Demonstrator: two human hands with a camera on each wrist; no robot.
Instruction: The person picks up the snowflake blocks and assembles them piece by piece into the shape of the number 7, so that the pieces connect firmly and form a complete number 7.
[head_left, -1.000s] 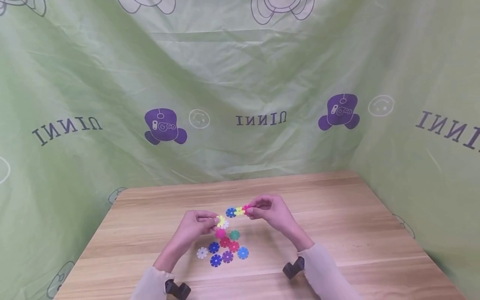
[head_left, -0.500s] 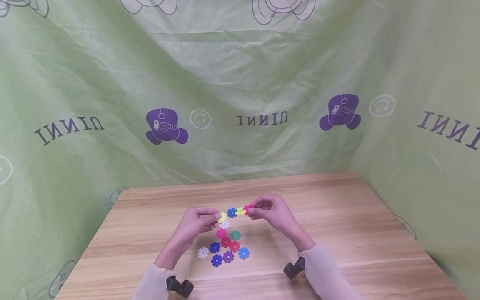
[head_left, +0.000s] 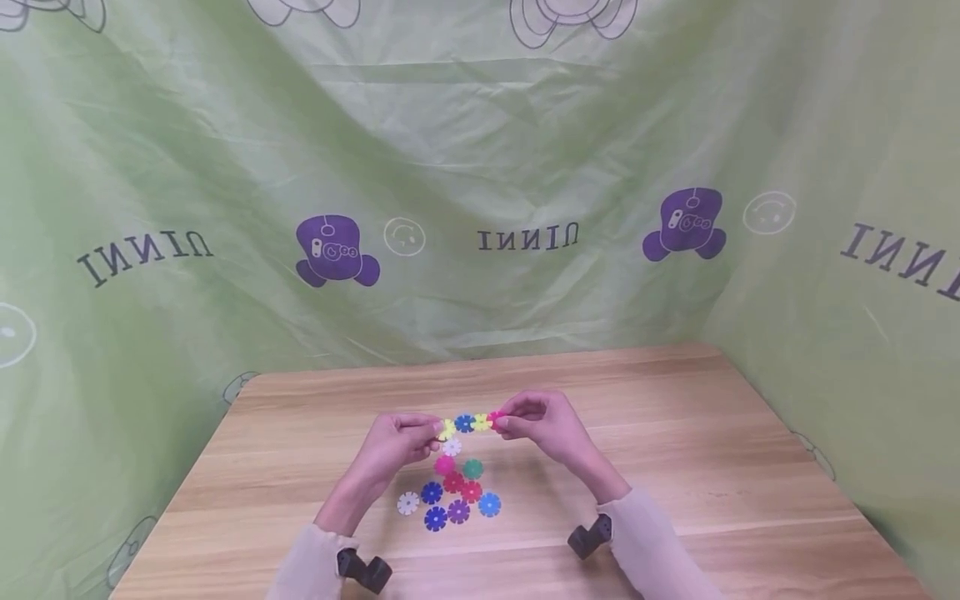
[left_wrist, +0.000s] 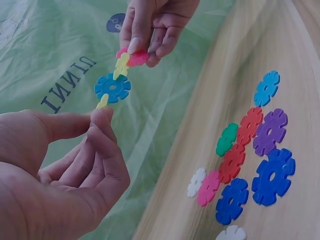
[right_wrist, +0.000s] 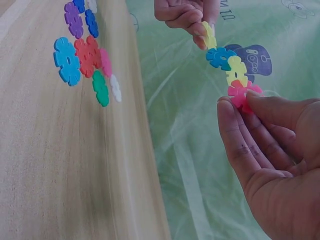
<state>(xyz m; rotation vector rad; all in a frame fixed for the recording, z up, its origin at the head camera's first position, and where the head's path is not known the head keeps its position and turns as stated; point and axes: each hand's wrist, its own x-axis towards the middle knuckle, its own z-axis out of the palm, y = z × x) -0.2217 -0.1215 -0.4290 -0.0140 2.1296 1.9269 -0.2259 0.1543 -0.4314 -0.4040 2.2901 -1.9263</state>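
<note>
Between finger and thumb, my left hand [head_left: 390, 446] pinches a yellow snowflake disc [right_wrist: 209, 36], a flat notched plastic piece. My right hand [head_left: 547, 425] pinches a pink snowflake disc [right_wrist: 242, 95] at the right end of a short chain. Joined to that pink piece is another yellow disc [right_wrist: 237, 71], and beyond it a blue disc [left_wrist: 112, 87]. The left hand's yellow disc meets the blue disc's edge, set at an angle to it in the left wrist view; I cannot tell whether their notches are interlocked. Both hands are raised above the table.
Loose discs lie on the wooden table [head_left: 637, 467] below the hands: white [head_left: 408, 503], dark blue [head_left: 435, 518], purple [head_left: 458, 511], light blue [head_left: 489, 504], green [head_left: 473, 468], plus red, pink and other pieces. A green printed curtain [head_left: 480, 150] surrounds the table's back and sides.
My left hand has moved slightly right and up, bringing its yellow disc from a gap away up to the blue disc. My right hand has stayed nearly still with the chain.
</note>
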